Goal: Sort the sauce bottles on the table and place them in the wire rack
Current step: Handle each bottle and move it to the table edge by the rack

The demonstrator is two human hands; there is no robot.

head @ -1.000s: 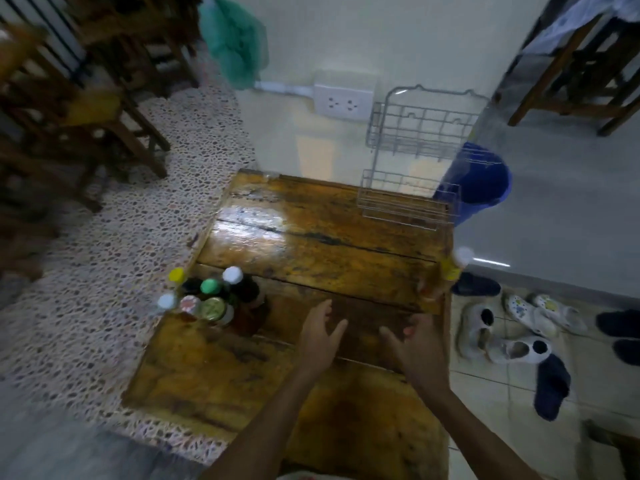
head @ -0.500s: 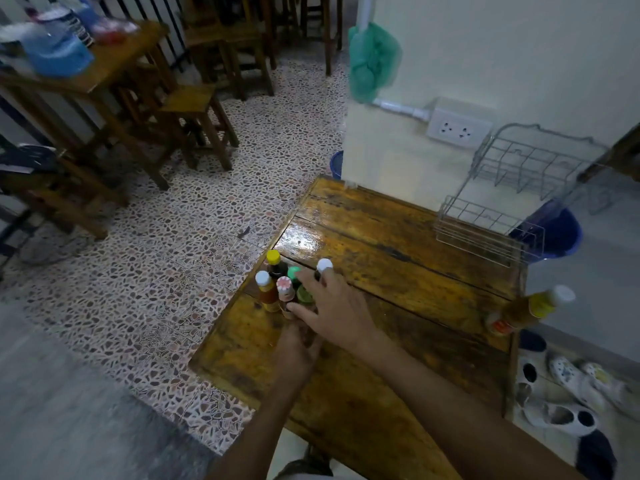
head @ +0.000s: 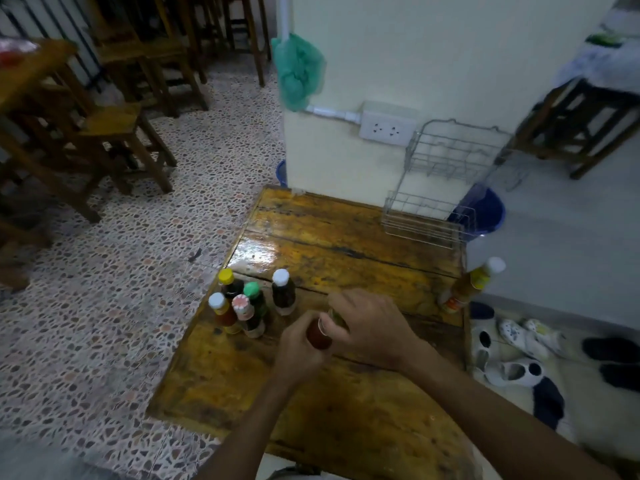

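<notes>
Five capped bottles (head: 251, 304) cluster at table (head: 346, 427) left edge. Left hand (head: 299, 351) fingers curl round a red-brown jar (head: 318, 336); right hand (head: 372, 327) clamps its top. Wire rack (head: 446, 188) far right corner; tilted bottle (head: 471, 285) at right edge.

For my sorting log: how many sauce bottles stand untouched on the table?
6: five clustered at the left edge, capped yellow, white, striped, green, white; one at the right edge.

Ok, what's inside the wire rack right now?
Nothing shows inside the wire rack: both tiers look bare, with wall and a blue bucket seen through the wires. No part is covered, though the upper tier is blurry. The bottles stand on the table.
</notes>
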